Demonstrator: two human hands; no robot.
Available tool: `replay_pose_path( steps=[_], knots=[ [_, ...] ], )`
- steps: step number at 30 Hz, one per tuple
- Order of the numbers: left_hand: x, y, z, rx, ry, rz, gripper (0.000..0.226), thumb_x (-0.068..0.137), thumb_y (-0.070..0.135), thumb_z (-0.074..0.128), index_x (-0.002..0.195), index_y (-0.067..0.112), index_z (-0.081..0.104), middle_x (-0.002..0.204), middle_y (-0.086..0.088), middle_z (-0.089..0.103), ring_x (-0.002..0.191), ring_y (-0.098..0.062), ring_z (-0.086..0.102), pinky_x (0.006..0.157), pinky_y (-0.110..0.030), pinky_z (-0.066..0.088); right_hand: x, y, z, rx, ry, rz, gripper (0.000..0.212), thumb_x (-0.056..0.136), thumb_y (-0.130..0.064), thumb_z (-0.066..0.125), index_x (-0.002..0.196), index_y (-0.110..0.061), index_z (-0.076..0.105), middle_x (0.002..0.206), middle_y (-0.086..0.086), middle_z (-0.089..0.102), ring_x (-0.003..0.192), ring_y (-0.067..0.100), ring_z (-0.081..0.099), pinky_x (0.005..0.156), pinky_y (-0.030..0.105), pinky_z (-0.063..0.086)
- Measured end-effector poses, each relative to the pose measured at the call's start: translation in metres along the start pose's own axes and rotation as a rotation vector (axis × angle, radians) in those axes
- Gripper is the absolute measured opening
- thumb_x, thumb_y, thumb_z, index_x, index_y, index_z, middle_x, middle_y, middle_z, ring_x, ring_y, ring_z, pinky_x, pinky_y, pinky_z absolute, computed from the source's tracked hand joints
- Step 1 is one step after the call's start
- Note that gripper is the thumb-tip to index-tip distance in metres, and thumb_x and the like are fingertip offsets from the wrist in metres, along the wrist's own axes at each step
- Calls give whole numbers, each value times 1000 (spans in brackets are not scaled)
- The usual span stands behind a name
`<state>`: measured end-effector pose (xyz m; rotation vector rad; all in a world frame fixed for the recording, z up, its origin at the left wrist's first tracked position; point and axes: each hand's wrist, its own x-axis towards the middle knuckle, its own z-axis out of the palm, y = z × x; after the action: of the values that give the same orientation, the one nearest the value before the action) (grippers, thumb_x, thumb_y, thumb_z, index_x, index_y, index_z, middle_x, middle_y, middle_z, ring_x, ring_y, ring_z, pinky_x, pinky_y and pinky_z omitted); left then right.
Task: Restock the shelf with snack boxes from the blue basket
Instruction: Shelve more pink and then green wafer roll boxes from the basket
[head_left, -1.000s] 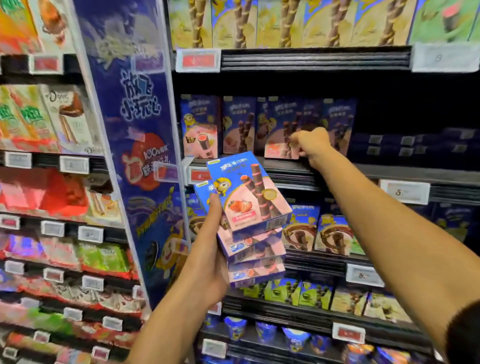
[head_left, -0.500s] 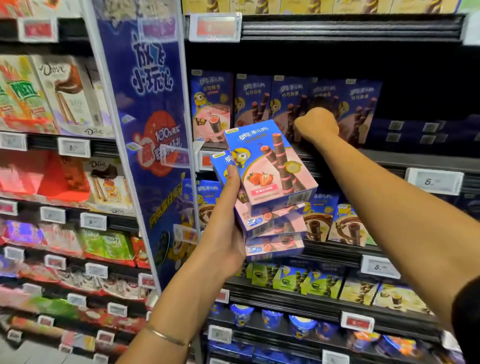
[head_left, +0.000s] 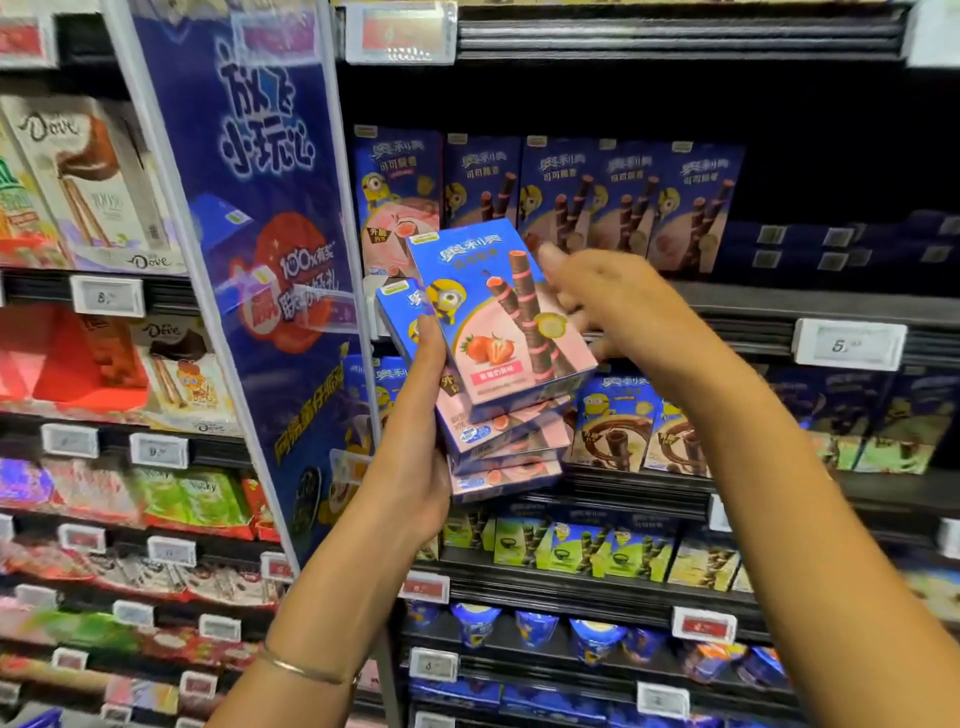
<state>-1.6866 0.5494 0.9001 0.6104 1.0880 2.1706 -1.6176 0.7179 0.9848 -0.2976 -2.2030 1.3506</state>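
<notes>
A stack (head_left: 501, 431) of snack boxes is held up before the shelf (head_left: 753, 306) by the left hand (head_left: 415, 467).

The stack is clamped from below and from the left, with the thumb (head_left: 430, 338) pressed on the face of the top box (head_left: 498, 312). The right hand (head_left: 613, 306) is seen at that box's right edge, its fingers loosely spread and blurred; whether the box is touched cannot be told. A row of like boxes (head_left: 623, 197) is stood upright on the shelf just behind, with a price tag (head_left: 849, 344) fixed to the rail.
</notes>
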Motion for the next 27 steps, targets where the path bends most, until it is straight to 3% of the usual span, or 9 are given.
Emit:
replay_pose_path(
  steps=[6,8,10,12,15,18,22,25,27],
  knots=[
    [2,-7,3,15,-2,63,70,92,57,66,146,12,60,140,-17,68,129,-39,66,112,-58,49,-41,6,-3,146,-71,-18,49,85,-46,74,99,1,70,88,13,74,77,17,65,69,30,49],
    [3,-7,2,-1,16,55,73,86,44,78,147,10,58,136,-17,70,124,-39,69,106,-60,54,-36,9,-17,337,-21,-14,39,87,-37,71,98,0,72,93,19,74,82,23,69,70,32,53],
    [5,-6,1,17,43,65,87,70,43,83,145,7,58,131,-19,72,115,-38,72,99,-58,58,-27,17,-32,503,90,4,21,94,-29,66,96,-10,74,88,7,76,76,18,73,63,28,57],
    [7,-2,3,37,22,103,84,70,40,83,142,3,60,126,-20,74,105,-35,76,87,-50,63,-13,25,-48,554,236,33,15,98,-26,63,94,-15,73,86,0,76,76,15,73,60,27,57],
    [15,12,7,38,-32,147,60,83,33,73,135,3,65,119,-18,77,94,-30,79,73,-39,64,14,35,-73,437,421,-7,12,94,-22,70,97,-10,72,86,2,77,75,15,74,61,28,57],
    [25,27,11,46,-63,196,37,86,36,67,112,14,80,110,-14,80,90,-27,79,74,-40,66,45,44,-93,311,557,-14,28,87,-21,78,107,-5,68,96,11,73,78,20,70,65,34,57],
    [40,48,23,59,-41,291,41,87,36,72,119,10,74,104,-10,80,86,-25,78,76,-39,64,83,57,-110,76,597,10,12,87,-15,77,87,-16,65,92,5,70,74,14,63,64,20,54],
    [51,56,33,78,-33,339,48,88,38,65,125,9,70,104,-9,80,86,-23,78,77,-37,64,103,68,-118,-102,586,83,15,83,-18,77,95,-10,73,99,12,73,94,29,68,84,37,58],
    [58,59,38,90,-35,356,44,89,38,67,124,11,70,107,-10,79,88,-24,77,82,-39,62,110,72,-119,-236,582,154,10,79,-19,74,83,-11,69,92,11,70,90,30,66,73,34,50]
  ],
)
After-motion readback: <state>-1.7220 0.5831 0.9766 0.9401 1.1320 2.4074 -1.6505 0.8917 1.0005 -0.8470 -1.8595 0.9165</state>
